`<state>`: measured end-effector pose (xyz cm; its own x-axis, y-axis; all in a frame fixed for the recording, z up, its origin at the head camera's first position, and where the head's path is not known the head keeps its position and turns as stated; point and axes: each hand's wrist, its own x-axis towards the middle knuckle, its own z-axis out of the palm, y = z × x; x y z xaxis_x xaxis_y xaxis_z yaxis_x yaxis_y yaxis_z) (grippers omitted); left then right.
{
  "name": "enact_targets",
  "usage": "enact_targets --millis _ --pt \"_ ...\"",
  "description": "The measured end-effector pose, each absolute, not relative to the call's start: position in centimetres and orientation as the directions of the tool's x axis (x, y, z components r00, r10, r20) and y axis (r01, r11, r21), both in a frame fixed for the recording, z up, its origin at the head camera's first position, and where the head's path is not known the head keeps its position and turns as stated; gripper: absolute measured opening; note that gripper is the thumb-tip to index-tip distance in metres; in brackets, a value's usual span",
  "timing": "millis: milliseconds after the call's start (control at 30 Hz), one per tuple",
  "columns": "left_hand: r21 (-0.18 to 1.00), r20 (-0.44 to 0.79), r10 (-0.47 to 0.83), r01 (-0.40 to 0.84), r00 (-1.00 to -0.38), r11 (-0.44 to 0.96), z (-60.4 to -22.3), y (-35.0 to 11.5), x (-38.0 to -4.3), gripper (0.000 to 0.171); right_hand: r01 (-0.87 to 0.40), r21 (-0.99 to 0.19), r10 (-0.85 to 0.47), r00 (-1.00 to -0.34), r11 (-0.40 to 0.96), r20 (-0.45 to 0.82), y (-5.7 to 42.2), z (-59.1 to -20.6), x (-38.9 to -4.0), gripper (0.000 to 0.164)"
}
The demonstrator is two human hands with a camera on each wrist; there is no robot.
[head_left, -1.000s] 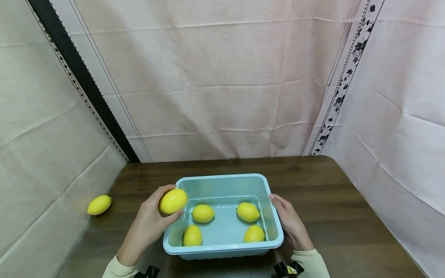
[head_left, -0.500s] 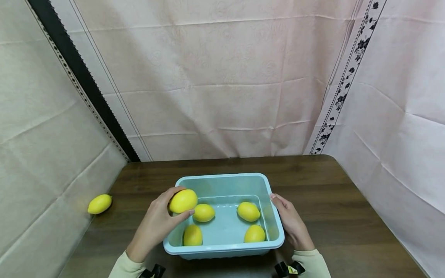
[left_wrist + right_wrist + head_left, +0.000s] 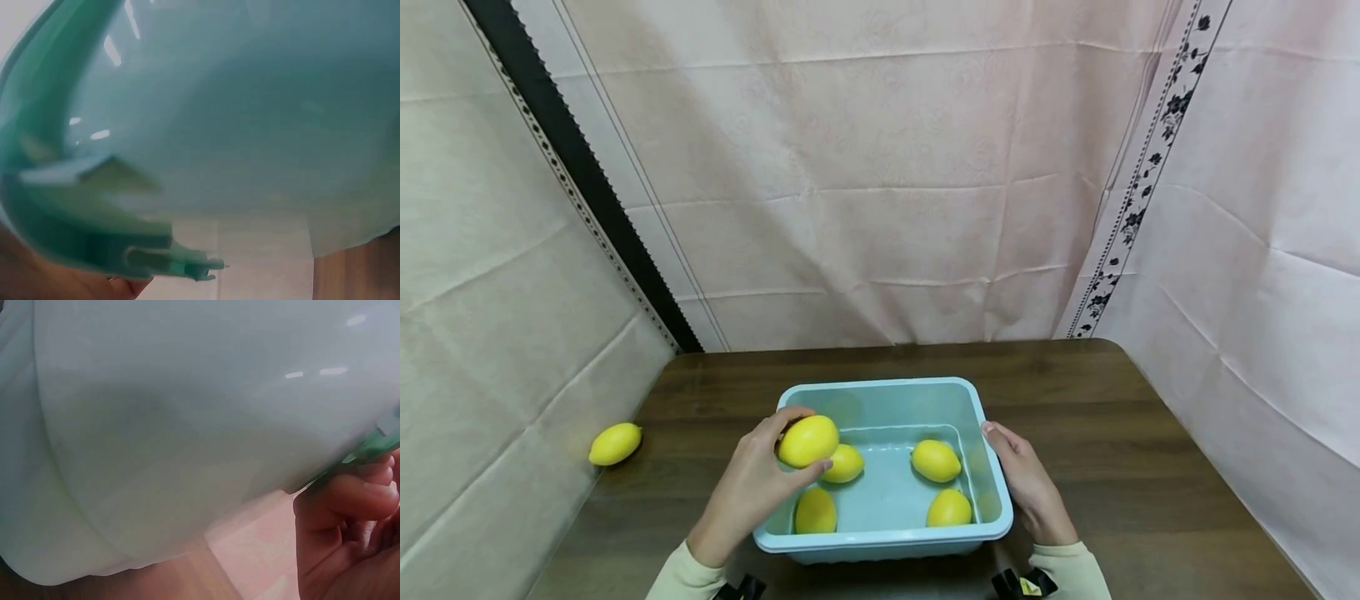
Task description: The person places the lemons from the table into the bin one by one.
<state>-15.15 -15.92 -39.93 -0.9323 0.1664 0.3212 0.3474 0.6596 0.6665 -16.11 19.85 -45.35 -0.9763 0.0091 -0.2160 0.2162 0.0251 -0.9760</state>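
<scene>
My left hand [image 3: 758,479] grips a yellow lemon [image 3: 808,441] between thumb and fingers, above the left side of a light blue plastic basin [image 3: 891,542]. Two lemons lie in the basin's left half, one at the back [image 3: 847,464] partly behind the held one, the other at the front [image 3: 816,511]. Its right half holds a back lemon [image 3: 936,461] and a front lemon [image 3: 949,507]. With its thumb over the right rim, my right hand [image 3: 1030,483] holds the basin; in the right wrist view its fingers [image 3: 356,497] curl at the edge. The basin wall [image 3: 219,112] fills most of the left wrist view.
Another lemon [image 3: 615,443] lies at the left edge of the brown wooden table [image 3: 1075,400], close to the left cloth [image 3: 490,400]. Pale cloth [image 3: 880,208] hangs behind the table and along both sides.
My left hand has carried its lemon to the right, from the basin's left rim to a spot over the inside, now overlapping the back left lemon. My right hand stays at the rim.
</scene>
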Motion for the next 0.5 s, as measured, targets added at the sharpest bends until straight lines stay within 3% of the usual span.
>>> enact_targets --millis 500 --pt "0.693 0.307 0.163 0.337 -0.938 0.637 -40.6 -14.7 -15.4 0.065 0.213 -0.976 0.008 -0.977 0.035 -0.213 19.8 -45.6 -16.1 0.051"
